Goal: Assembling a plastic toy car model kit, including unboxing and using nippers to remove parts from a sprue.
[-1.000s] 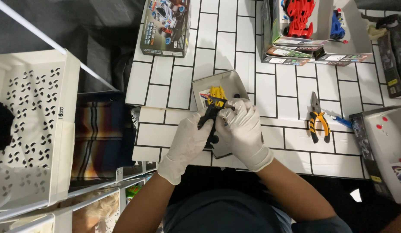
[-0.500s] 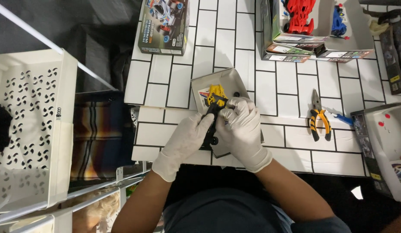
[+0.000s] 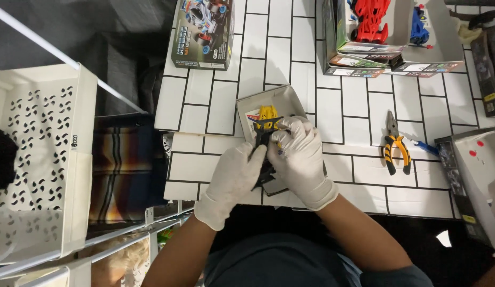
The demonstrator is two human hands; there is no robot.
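Both of my hands wear white gloves and grip one small black and yellow toy car part over an open grey cardboard box tray on the white tiled table. My left hand holds the part's lower end from the left. My right hand wraps it from the right, fingers curled over its top. Much of the part is hidden under my fingers.
Yellow-handled pliers lie to the right, next to a blue tool tip. A toy car box sits at the back left, open boxes with red and blue car bodies at the back right. A white perforated basket stands left.
My hands have stayed on the part, with only slight shifts of the fingers.
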